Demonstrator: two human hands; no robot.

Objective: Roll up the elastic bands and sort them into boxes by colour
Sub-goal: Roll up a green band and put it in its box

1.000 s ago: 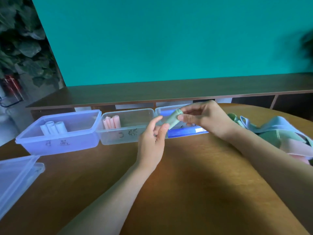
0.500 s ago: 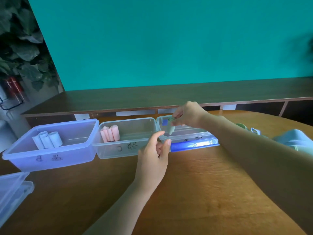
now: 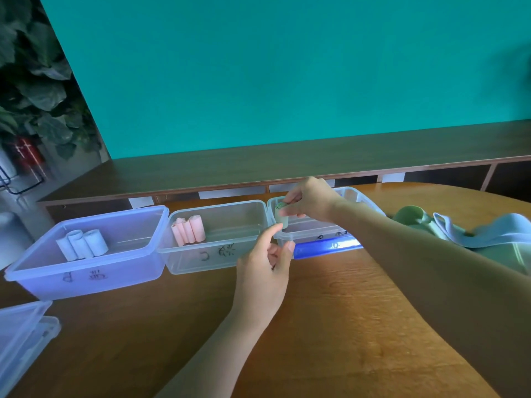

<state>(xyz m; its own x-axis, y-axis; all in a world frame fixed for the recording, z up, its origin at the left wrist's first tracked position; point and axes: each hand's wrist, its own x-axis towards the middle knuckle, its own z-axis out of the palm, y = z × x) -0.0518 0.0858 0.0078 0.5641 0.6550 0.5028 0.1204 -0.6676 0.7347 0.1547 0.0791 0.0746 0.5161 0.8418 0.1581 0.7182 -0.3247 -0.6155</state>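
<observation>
Green roll [image 3: 280,215] pinched in right hand [image 3: 310,201] grip, left hand [image 3: 263,271] loosely open.

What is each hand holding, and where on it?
Right hand pinches the rolled green band at its top end; left hand holds nothing.

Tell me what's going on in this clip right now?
A person is sorting rolled elastic bands into boxes by colour. The right hand pinches a green roll upright at the left end of the right box; the left hand hovers loosely nearby, holding nothing. White rolls and pink rolls already sit in the other boxes. Unrolled bands wait at the right.
</observation>
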